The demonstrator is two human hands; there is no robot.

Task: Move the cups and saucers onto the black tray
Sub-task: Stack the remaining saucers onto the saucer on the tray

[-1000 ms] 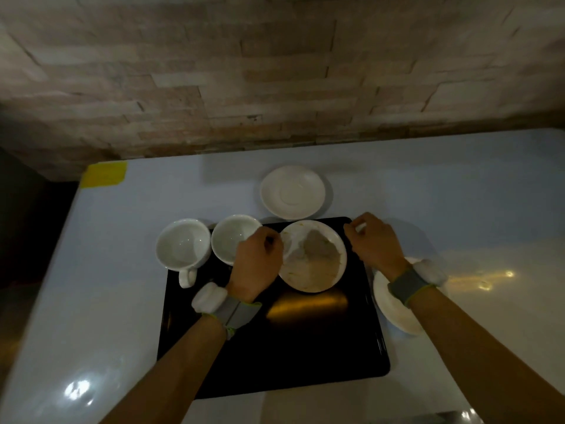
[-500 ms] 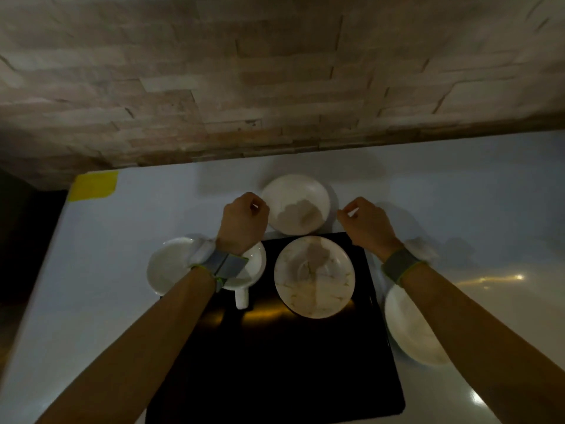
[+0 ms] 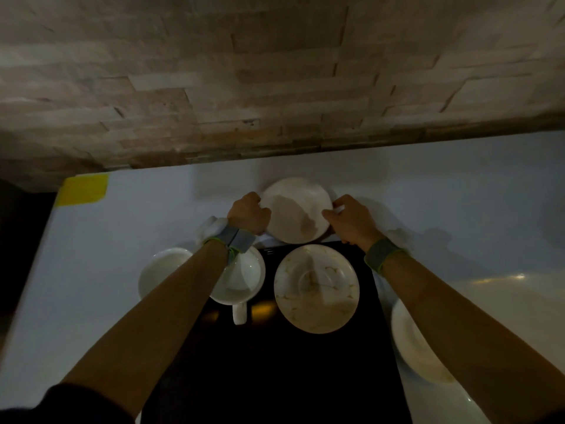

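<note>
**Far saucer taken in both hands beyond the tray**

Within the last second both hands had been carried from the marbled saucer (image 3: pixel 316 288), left lying on the black tray (image 3: pixel 275 362) at the centre of the frame, up to the plain saucer (image 3: pixel 296 209) on the tabletop (image 3: pixel 122 240) just above the tray's far edge. The left hand (image 3: pixel 249 213) was seen curled against that saucer's left rim and the right hand (image 3: pixel 348 220) against its right rim, so the grip was closed on it from both sides; whether it had been lifted clear of the tabletop could not be told.

One saucer was thus judged delivered and a second in hand. A cup (image 3: pixel 241 278) was seen at the tray's upper left corner, partly hidden by the left forearm, with another cup (image 3: pixel 162 270) further left, seemingly off the tray. A third saucer (image 3: pixel 419 347) lay on the tabletop at the right, beside the tray. A yellow patch (image 3: pixel 82 189) marked the upper left of the tabletop.
</note>
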